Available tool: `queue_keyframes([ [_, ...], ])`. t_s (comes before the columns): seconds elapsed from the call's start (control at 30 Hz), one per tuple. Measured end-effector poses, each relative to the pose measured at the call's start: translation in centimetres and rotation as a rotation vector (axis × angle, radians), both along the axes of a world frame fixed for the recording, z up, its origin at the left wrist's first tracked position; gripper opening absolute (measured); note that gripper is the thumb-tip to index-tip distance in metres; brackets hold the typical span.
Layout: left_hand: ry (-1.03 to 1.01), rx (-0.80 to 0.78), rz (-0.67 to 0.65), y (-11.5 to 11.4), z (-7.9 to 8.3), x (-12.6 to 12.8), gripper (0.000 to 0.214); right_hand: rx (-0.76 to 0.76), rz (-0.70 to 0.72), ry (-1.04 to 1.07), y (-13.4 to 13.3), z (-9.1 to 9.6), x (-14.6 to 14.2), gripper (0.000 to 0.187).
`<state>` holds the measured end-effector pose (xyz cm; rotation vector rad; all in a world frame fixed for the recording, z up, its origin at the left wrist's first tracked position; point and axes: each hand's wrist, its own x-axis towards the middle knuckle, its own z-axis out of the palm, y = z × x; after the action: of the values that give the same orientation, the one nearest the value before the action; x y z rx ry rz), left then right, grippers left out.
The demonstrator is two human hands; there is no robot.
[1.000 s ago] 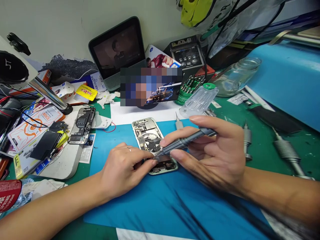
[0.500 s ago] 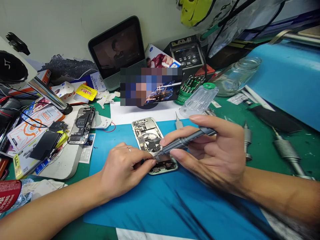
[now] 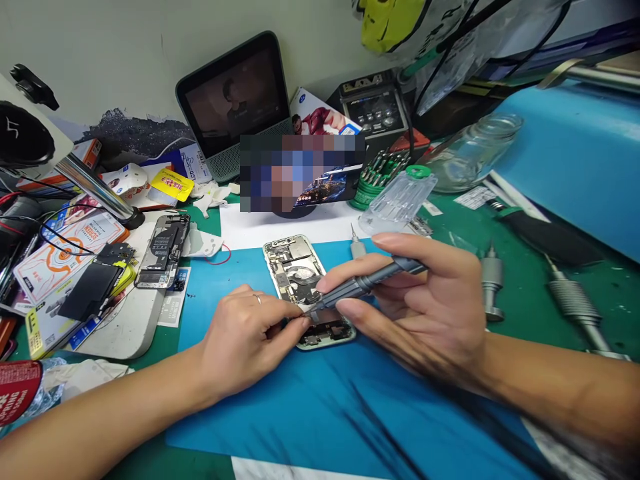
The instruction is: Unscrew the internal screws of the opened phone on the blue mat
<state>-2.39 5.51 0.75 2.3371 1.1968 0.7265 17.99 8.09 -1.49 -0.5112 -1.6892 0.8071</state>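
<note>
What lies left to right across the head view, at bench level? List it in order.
stripped phone on white board → left hand → opened phone on blue mat → right hand gripping grey screwdriver → upright metal driver → coiled metal handle

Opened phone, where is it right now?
Head view, centre: the opened phone lies on the blue mat between the left hand and the right hand, which holds a screwdriver at its near end.
</note>
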Motion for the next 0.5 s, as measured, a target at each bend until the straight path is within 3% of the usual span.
queue_keyframes([
  [0.5,0.0,0.001,0.006,-0.15,0.13,0.08,0.011,0.016,-0.023,-0.001,0.13,0.08,0.04,0.071],
])
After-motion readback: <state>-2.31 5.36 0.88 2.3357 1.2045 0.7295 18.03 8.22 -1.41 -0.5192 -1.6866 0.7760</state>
